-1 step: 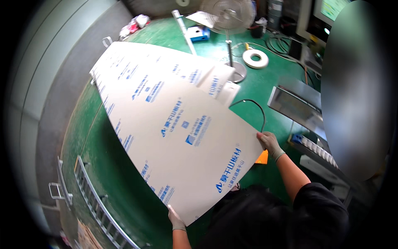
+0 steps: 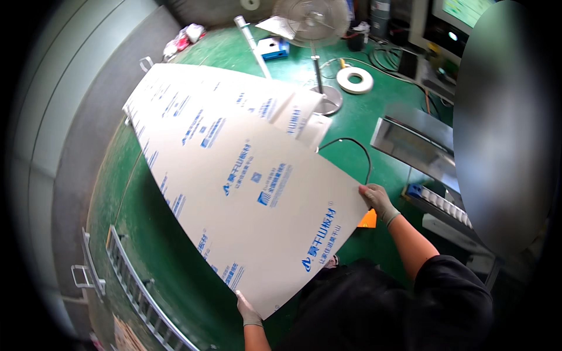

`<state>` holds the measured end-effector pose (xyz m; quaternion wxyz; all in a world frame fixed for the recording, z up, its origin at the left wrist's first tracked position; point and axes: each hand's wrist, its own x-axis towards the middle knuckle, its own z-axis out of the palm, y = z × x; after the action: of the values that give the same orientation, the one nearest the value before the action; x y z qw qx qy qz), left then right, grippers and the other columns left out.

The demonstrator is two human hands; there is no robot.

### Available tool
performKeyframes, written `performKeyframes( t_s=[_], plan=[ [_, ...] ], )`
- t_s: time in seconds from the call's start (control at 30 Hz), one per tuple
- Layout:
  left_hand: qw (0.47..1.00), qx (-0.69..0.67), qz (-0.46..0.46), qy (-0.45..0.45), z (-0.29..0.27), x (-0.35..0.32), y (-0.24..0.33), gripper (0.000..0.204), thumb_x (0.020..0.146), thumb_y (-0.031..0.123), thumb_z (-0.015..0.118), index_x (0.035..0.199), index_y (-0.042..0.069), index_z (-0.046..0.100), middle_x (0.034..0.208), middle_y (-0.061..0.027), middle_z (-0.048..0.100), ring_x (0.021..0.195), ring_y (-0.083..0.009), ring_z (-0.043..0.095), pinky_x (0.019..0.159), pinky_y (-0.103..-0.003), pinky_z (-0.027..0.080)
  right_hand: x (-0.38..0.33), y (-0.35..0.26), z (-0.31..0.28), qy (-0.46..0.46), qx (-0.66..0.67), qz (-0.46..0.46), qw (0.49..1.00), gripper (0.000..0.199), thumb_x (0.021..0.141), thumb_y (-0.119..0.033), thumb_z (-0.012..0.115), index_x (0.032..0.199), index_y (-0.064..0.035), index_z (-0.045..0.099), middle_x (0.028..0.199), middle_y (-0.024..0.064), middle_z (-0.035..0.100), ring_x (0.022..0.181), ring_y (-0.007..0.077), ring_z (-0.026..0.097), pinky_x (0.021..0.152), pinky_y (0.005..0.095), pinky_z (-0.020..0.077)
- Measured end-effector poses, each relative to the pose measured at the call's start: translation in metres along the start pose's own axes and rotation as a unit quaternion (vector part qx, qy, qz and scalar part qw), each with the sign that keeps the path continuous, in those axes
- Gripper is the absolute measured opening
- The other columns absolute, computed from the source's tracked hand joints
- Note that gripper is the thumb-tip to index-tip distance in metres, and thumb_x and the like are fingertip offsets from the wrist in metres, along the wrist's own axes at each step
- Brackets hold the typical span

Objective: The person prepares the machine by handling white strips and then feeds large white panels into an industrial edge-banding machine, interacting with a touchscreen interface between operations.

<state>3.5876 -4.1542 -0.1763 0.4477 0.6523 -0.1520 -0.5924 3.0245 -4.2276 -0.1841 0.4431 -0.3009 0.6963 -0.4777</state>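
A large white board [image 2: 234, 175] with blue print spreads away from me across the middle of the view, its near end tilted toward my body. At its near left corner, my left hand [image 2: 248, 309] in a pale glove grips the edge, thumb on the upper face. My right hand [image 2: 379, 202], also gloved, clasps the near right corner, with the thumb on top and the other fingers mostly hidden. Beyond the middle, another printed white board [image 2: 297, 117] shows partly from under the right edge. What supports the far end is hidden.
A standing fan [image 2: 313, 23] and a white ring-shaped roll [image 2: 355, 80] are on the green floor at the back. Metal rails [image 2: 143, 292] lie at the left. Machine parts with a row of white rollers [image 2: 442, 205] stand at the right, near a black cable [image 2: 366, 153].
The fan, roll and machine have slid slightly left in the view. Both hands keep hold of the board, which has hardly moved.
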Motion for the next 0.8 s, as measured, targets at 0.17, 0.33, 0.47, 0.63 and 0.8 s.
performKeyframes(
  t_s=[0.17, 0.33, 0.47, 0.63, 0.8],
  plan=[
    [0.997, 0.053, 0.029, -0.052, 0.008, -0.026, 0.021, 0.07, 0.106, 0.055, 0.024, 0.15, 0.002, 0.035, 0.148, -0.0144, 0.046, 0.131, -0.034, 0.05, 0.108, -0.046, 0.043, -0.011, -0.025, -0.007, -0.065, 0.141, -0.052, 0.987, 0.047, 0.097, -0.046, 0.059, 0.081, -0.0015, 0.063, 0.07, 0.0034, 0.056, 0.059, 0.0116, 0.051, 0.053, 0.0309, 0.043],
    [0.987, 0.1, 0.028, -0.12, 0.034, -0.089, 0.038, 0.071, 0.106, 0.055, 0.025, 0.148, -0.002, 0.035, 0.147, -0.0165, 0.046, 0.131, -0.034, 0.049, 0.109, -0.047, 0.042, -0.017, -0.07, -0.045, 0.017, 0.25, -0.029, 0.968, 0.024, 0.096, -0.028, 0.063, 0.093, -0.0036, 0.063, 0.062, 0.0018, 0.047, 0.049, 0.0139, 0.044, 0.046, 0.0324, 0.0337],
    [0.977, 0.126, 0.043, -0.165, 0.069, -0.15, 0.043, 0.066, 0.108, 0.049, 0.027, 0.148, -0.003, 0.036, 0.147, -0.016, 0.047, 0.132, -0.0325, 0.049, 0.11, -0.045, 0.04, -0.055, -0.079, -0.072, 0.07, 0.418, -0.011, 0.906, 0.024, 0.094, -0.026, 0.064, 0.088, -0.0026, 0.063, 0.061, 0.0004, 0.048, 0.046, 0.0081, 0.037, 0.045, 0.0276, 0.0252],
    [0.95, 0.189, -0.114, -0.22, 0.121, -0.218, 0.041, 0.069, 0.105, 0.055, 0.03, 0.154, 0.006, 0.028, 0.154, -0.0156, 0.037, 0.138, -0.0344, 0.041, 0.112, -0.053, 0.034, -0.199, -0.049, 0.017, -0.001, 0.344, -0.021, 0.939, 0.038, 0.092, -0.041, 0.066, 0.093, -0.0026, 0.067, 0.073, -0.0014, 0.057, 0.06, 0.0109, 0.051, 0.055, 0.0291, 0.0403],
    [0.881, 0.256, -0.258, -0.304, 0.123, -0.225, 0.037, 0.076, 0.101, 0.063, 0.031, 0.154, 0.008, 0.024, 0.149, -0.0175, 0.041, 0.134, -0.0341, 0.046, 0.105, -0.05, 0.041, -0.35, -0.03, 0.057, -0.092, 0.322, 0.089, 0.938, 0.032, 0.092, -0.036, 0.07, 0.088, -0.005, 0.066, 0.081, -0.0035, 0.058, 0.07, 0.0076, 0.051, 0.062, 0.0267, 0.0432]
  ],
)
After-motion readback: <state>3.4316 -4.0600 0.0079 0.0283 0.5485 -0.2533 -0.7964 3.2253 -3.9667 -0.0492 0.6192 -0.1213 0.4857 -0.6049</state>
